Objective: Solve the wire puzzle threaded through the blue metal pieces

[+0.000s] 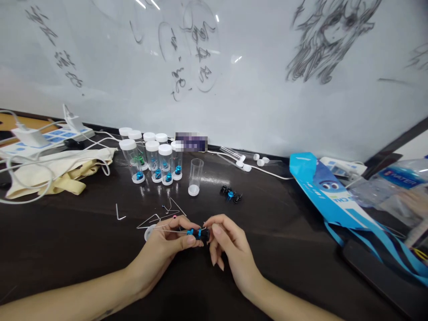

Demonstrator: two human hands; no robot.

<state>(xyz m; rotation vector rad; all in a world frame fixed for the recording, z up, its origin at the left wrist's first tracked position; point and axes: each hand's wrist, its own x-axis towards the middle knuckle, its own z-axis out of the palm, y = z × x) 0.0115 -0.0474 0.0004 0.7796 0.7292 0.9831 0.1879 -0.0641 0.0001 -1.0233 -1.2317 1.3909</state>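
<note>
My left hand [172, 238] is closed around a small blue-and-black cylindrical part [199, 233], pinched between thumb and fingers. A thin metal wire runs leftward from the part. At its black end is my right hand [230, 243], thumb and index finger curled together; whatever lies between them is too small to make out. Just beyond my left hand lie bent metal wires [170, 210], and a white round cap [149, 232] shows partly behind that hand. An open clear tube [195, 176] with a white base stands farther back. Small black and blue parts [230, 194] lie to its right.
Several white-capped clear tubes [165, 162] holding blue or green parts stand at the back left. An L-shaped hex key [119, 212] lies in front of them. Cables and a cloth bag [63, 171] occupy the left; a blue bag [321, 191] lies right. A whiteboard [247, 111] rises behind.
</note>
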